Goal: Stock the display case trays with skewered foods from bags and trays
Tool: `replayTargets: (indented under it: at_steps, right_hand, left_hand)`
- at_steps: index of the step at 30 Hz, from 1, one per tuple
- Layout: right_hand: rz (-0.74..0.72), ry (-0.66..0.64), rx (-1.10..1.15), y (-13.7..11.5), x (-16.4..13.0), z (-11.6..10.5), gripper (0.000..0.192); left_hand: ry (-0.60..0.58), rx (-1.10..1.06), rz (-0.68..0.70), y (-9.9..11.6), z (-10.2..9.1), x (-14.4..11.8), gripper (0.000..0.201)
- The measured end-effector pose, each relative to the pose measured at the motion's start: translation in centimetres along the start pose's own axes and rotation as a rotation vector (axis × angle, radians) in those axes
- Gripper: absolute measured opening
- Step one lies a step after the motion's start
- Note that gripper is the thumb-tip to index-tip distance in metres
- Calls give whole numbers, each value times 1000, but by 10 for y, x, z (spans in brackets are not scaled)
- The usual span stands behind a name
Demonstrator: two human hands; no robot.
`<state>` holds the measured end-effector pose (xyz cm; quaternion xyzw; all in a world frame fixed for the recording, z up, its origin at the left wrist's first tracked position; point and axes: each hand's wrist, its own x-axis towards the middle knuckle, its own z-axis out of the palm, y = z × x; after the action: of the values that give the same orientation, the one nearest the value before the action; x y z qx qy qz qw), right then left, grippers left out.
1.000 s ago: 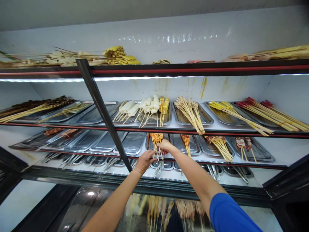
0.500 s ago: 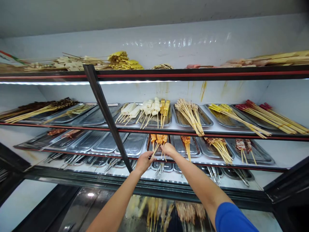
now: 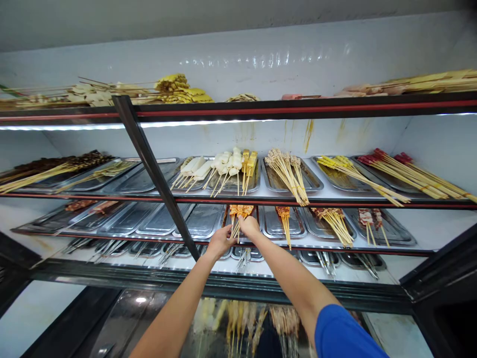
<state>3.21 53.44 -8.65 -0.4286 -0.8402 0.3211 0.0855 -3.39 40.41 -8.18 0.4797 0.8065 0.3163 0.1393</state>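
Several skewers of orange-coated meat (image 3: 240,211) lie side by side on a metal tray (image 3: 225,219) on the lower shelf. My left hand (image 3: 220,240) is closed at the left of their wooden sticks, fingertips pinching them low down. From the right, my right hand (image 3: 249,226) grips the same skewers just below the meat, and its fingers cover part of the sticks. Both hands reach in under the front edge of the shelf above. To the right, another bunch of orange meat skewers (image 3: 283,219) rests on its own tray, apart from my hands.
A slanted black post (image 3: 156,174) stands left of my hands. On the middle shelf are white ball skewers (image 3: 234,161), pale meat skewers (image 3: 286,171) and yellow skewers (image 3: 346,166). Bare trays (image 3: 203,221) sit left. Metal skewers (image 3: 244,258) stick out below.
The tilted skewer at my left hand now lies in line with the others. My right hand has moved slightly onto the sticks. The view has shifted a little.
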Motion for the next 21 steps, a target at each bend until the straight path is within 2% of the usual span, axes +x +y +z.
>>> replayTargets:
  at_steps: [2,5,7,9,12,14,18,21]
  right_hand:
    - [-84,7,11,14,-7,-11,57]
    - [-381,7,1,33,-25,-22,52]
    - [-594,-40,-3,38,-36,-21,68]
    - [-724,-69,-2,37,-41,-14,68]
    - [-757,-44,-6,32,-38,-4,40]
    - [-716,-27,-8,31,-34,0,29]
    - [-653,-68,17,35,-30,2,24]
    - [-686,-102,75,38,-30,1,20]
  left_hand:
    - [-16,-32,8,-7,-4,-1,46]
    - [-23,-1,39,-16,-9,-4,39]
    - [-43,15,47,-19,-13,-5,36]
    - [-91,21,65,-21,-16,-4,37]
    - [-167,-8,76,-21,-17,-2,39]
    - [-160,-25,82,-22,-14,-1,37]
    - [-48,51,162,-23,-4,-4,28]
    - [-13,59,142,-25,1,-7,31]
